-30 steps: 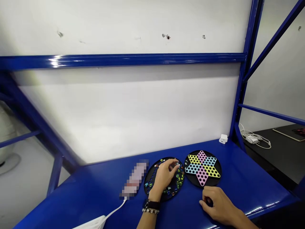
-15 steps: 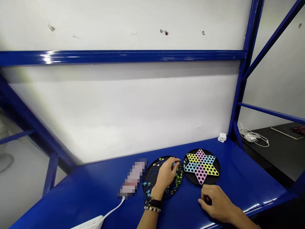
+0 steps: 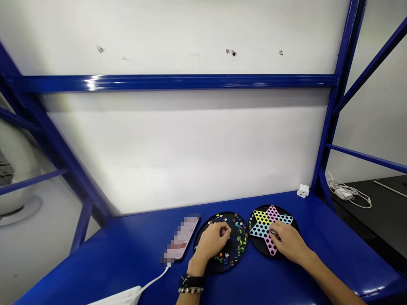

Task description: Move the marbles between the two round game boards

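My left hand (image 3: pixel 212 239), with a black watch band and a beaded bracelet at the wrist, hovers over a round black tray (image 3: pixel 208 267). Many coloured glass marbles (image 3: pixel 242 239) lie around that tray, mostly along its right side. The left fingers are curled into a pinch; what they hold, if anything, is hidden. My right hand (image 3: pixel 288 240) is over the star-shaped Chinese checkers board (image 3: pixel 259 231), which has pink, yellow and blue points full of holes. Its thumb and index finger come together near the middle of the star, and I cannot make out anything between them.
Left of the marble tray lies a phone (image 3: pixel 183 237) with a white cable (image 3: pixel 152 281) running to a white block (image 3: pixel 116 296). A white plug adapter (image 3: pixel 303 190) stands at the back right. Blue metal frame bars (image 3: pixel 178 82) border the blue tabletop (image 3: pixel 133 245).
My right hand has moved up from the table's front onto the star board. My left hand has shifted left and its fingers have curled in. The camera view has shifted slightly.
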The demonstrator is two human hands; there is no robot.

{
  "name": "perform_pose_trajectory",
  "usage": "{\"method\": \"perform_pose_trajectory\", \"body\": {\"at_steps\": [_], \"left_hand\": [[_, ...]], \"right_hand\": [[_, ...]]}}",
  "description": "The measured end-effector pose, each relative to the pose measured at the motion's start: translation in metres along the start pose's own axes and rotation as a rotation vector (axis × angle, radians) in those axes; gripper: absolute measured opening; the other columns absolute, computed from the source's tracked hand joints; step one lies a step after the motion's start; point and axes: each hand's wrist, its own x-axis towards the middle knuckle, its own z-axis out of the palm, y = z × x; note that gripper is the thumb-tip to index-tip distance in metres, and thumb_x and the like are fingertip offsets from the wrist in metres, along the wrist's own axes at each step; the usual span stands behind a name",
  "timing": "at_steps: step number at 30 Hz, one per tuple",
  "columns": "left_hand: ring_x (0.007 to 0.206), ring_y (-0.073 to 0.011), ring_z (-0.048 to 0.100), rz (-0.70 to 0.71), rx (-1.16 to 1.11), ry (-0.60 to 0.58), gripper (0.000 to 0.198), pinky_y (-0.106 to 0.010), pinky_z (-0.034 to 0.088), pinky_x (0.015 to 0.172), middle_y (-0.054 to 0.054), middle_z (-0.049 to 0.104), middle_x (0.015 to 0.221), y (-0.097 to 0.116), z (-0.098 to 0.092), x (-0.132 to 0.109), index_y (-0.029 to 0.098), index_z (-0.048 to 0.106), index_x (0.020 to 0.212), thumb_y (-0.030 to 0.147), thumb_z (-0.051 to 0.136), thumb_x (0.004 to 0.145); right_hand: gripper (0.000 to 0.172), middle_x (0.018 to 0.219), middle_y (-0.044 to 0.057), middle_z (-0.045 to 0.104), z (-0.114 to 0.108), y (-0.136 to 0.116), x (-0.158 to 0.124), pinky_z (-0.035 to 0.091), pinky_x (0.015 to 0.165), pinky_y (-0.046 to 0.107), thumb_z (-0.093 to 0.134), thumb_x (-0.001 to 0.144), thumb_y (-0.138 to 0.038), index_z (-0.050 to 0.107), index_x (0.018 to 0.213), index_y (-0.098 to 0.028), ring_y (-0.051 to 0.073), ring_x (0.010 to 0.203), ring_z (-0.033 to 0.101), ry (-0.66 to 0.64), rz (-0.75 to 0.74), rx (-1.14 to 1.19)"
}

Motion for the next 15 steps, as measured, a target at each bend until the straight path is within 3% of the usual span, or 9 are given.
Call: {"method": "perform_pose_trajectory", "body": {"at_steps": [5, 9, 12, 15], "left_hand": [[0.068, -0.0158, 0.058, -0.007, -0.007, 0.052, 0.025, -0.025, 0.032, 0.062, 0.000, 0.066, 0.069, 0.001, -0.003, 0.000, 0.022, 0.066, 0.075, 0.031, 0.047, 0.089], [0.068, -0.0155, 0.059, 0.002, -0.034, 0.043, 0.024, -0.025, 0.033, 0.063, 0.000, 0.066, 0.069, 0.004, -0.003, 0.000, 0.022, 0.066, 0.075, 0.030, 0.048, 0.087], [0.067, -0.0151, 0.059, 0.006, -0.050, 0.020, 0.022, -0.025, 0.034, 0.064, 0.001, 0.066, 0.069, 0.005, -0.003, -0.001, 0.022, 0.066, 0.075, 0.029, 0.049, 0.086], [0.068, -0.0150, 0.058, 0.005, -0.049, 0.022, 0.024, -0.025, 0.036, 0.067, 0.000, 0.067, 0.070, 0.004, -0.004, -0.002, 0.021, 0.065, 0.074, 0.030, 0.047, 0.087]], "right_hand": [[0.016, 0.082, 0.003, 0.065, -0.004, -0.004, 0.021, 0.037, 0.067, 0.026, 0.046, 0.087, -0.013, 0.059, 0.079, -0.019, 0.016, 0.076, 0.058, -0.082, -0.021, -0.057], [0.018, 0.076, 0.001, 0.062, -0.007, -0.014, 0.043, 0.031, 0.062, 0.025, 0.045, 0.086, -0.010, 0.057, 0.076, -0.019, 0.014, 0.070, 0.055, -0.075, -0.072, -0.066], [0.014, 0.078, 0.001, 0.061, 0.004, -0.017, 0.057, 0.030, 0.062, 0.025, 0.051, 0.084, -0.013, 0.055, 0.072, -0.019, 0.014, 0.071, 0.054, -0.121, -0.148, -0.056], [0.012, 0.083, 0.002, 0.059, 0.021, -0.014, 0.063, 0.034, 0.065, 0.025, 0.050, 0.085, -0.015, 0.056, 0.076, -0.019, 0.015, 0.074, 0.053, -0.078, -0.169, 0.023]]}}
